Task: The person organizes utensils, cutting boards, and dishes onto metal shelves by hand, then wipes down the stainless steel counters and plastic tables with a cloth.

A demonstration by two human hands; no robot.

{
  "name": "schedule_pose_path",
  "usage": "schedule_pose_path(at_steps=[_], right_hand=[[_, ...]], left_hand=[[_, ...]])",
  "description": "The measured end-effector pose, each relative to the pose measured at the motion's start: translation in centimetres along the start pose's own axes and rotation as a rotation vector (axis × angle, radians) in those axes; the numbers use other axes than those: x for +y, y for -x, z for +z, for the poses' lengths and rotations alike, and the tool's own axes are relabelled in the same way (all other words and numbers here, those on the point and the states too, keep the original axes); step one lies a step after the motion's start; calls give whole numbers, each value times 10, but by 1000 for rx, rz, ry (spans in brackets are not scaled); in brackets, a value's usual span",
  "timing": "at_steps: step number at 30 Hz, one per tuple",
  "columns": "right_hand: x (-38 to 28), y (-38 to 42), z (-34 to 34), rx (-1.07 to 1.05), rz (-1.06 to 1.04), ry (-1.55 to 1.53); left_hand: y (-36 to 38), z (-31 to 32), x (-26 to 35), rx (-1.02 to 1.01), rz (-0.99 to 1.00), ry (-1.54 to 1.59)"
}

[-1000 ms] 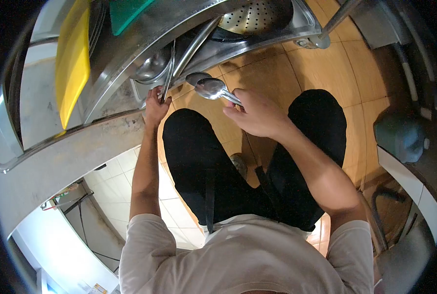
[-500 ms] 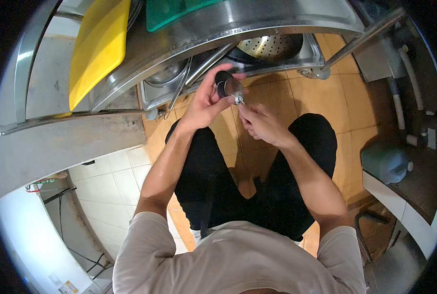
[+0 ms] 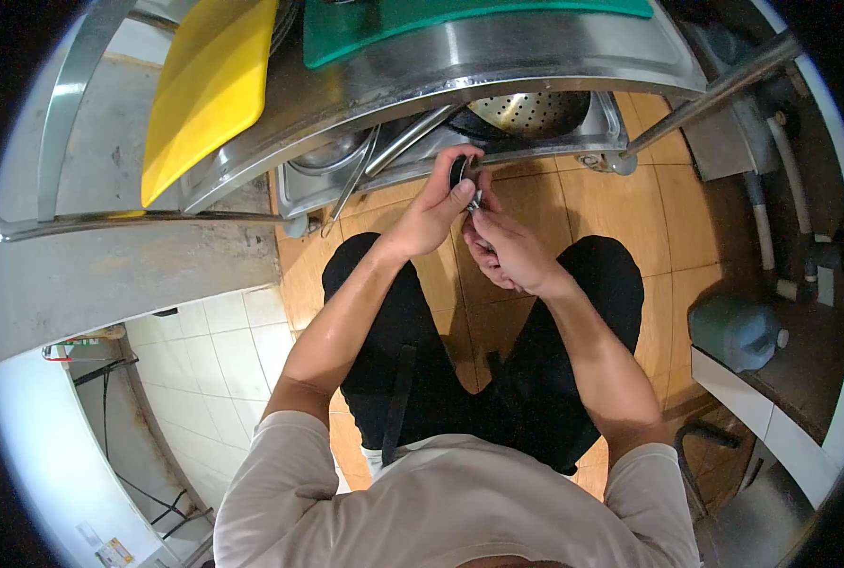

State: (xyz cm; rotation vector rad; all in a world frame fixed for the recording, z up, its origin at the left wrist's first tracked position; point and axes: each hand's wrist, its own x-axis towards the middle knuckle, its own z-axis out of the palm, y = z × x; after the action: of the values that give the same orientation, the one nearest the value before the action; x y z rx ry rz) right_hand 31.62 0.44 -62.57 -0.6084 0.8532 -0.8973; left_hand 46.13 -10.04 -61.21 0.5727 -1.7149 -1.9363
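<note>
The spoons (image 3: 457, 172) are up in the air between both hands, the left hand (image 3: 431, 206) curled round their bowls and the right hand (image 3: 514, 250) gripping their handles, over the floor (image 3: 611, 208) near a tray (image 3: 606, 133) with a strainer (image 3: 533, 111) on it, under a shelf (image 3: 413, 64).

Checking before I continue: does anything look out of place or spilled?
One thing: a slim metal handle juts over the front edge of the lower steel shelf, where it might get knocked. No spill shows.

Steel counter (image 3: 498, 54) blocks left hand (image 3: 429, 218) ahead; room opens between knees (image 3: 358, 270).
</note>
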Motion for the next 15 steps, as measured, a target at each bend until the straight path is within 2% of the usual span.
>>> schedule_pose_path(at_steps=[4,5,7,10,12,15], right_hand=[[1,-3,1,78,-49,101],[-1,-4,2,101,-62,136],[-5,-5,3,146,-88,205],[8,-16,-2,259,-274,465],[9,-15,-2,330,-280,549],[6,-13,2,411,-390,598]], left_hand=[[-1,0,5,19,-135,54],[-4,-3,-4,15,-37,3],[-7,-2,-3,40,-38,-64],[-14,-2,-2,66,-13,-162],[-19,1,-2,94,-9,-214],[-20,-2,1,90,-160,144]])
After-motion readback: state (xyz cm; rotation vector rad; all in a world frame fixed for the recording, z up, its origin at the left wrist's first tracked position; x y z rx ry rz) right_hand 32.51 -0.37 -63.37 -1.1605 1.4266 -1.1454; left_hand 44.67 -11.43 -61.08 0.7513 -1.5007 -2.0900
